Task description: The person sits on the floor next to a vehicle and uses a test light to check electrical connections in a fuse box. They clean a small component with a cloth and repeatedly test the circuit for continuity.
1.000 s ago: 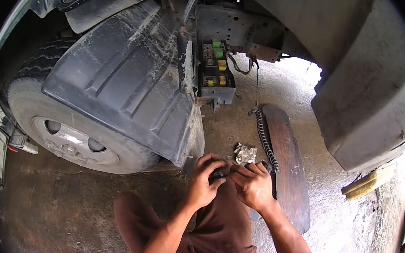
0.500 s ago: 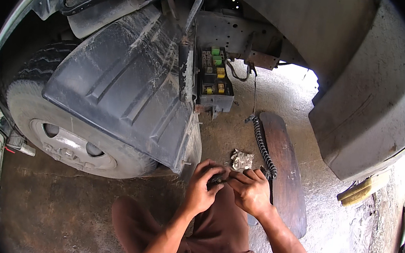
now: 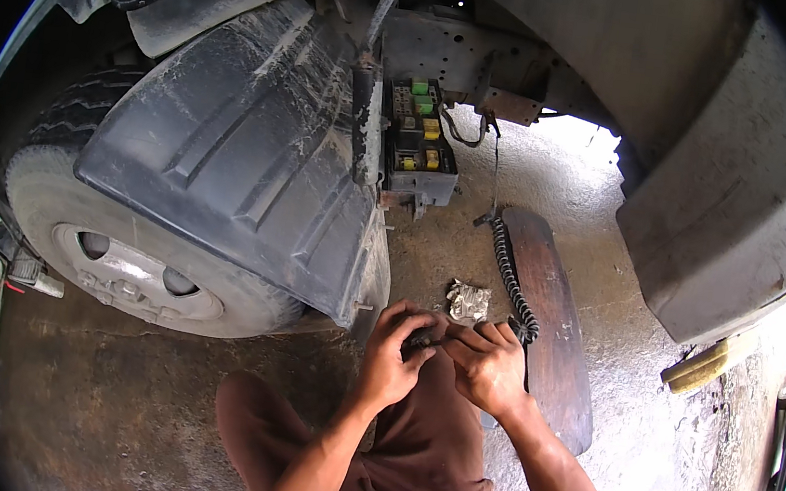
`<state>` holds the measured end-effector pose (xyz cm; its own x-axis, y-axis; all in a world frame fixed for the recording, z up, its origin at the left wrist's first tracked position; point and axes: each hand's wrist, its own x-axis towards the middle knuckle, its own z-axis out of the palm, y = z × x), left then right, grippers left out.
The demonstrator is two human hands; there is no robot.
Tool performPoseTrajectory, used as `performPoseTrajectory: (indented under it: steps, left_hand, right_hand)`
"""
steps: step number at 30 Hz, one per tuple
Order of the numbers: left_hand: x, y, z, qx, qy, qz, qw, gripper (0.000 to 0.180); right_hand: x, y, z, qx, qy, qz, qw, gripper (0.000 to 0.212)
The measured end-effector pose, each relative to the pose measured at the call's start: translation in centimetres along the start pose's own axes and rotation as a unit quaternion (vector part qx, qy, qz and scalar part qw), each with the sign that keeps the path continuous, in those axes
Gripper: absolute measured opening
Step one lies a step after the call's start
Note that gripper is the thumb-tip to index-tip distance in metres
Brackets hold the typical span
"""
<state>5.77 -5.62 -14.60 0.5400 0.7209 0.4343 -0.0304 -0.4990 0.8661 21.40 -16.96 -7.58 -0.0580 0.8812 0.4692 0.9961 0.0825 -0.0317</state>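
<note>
Wheel [image 3: 124,267]: far left, dusty, tucked under a big black mudguard [image 3: 238,155].
Fuse box [image 3: 422,185]: right of the mudguard, top open, green and yellow fuses [image 3: 431,131] showing.
Left hand [image 3: 393,356]: fingers wrapped round a small dark part [image 3: 419,340], so that grip is closed on it.
Small dark part: up over the brown trousers [image 3: 434,435], mostly covered by fingers. It sits at the right side of the left grip and to the left of the right hand [image 3: 490,367], so the left is nearer. Long axis: too hidden to call, tbh.
Crumpled wad [image 3: 468,301]: pale, silvery, on the floor [image 3: 134,391] just past the hands.
Right hand: fingers bunched, tips close beside the left hand's. Can't tell if that grip is clamped on anything.
Coiled cord [image 3: 512,277]: black, along the left edge of a dark board [image 3: 556,342].
Grey panel [image 3: 729,235]: far right, well apart from the hands, yellow block [image 3: 711,367] near its lower edge.
Writing: no brand, label or lettering I can make out anywhere.
</note>
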Motion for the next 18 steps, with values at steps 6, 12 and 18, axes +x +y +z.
performPoseTrajectory:
  steps: [6, 12, 18]
  left_hand:
    - [-0.2, 0.0, -0.4, -0.032, -0.005, -0.049, 0.998, 0.051]
    - [-0.3, 0.0, -1.1, 0.021, -0.007, -0.019, 1.000, 0.051]
    - [-0.4, -0.2, -1.0, 0.018, 0.000, -0.017, 1.000, 0.053]
  right_hand:
    - [0.0, -0.8, 0.1, -0.014, -0.007, 0.015, 1.000, 0.029]
    - [0.1, -1.2, 0.4, -0.011, -0.024, 0.019, 0.999, 0.028]
    - [0.3, -1.3, 0.4, -0.012, -0.005, 0.001, 1.000, 0.028]
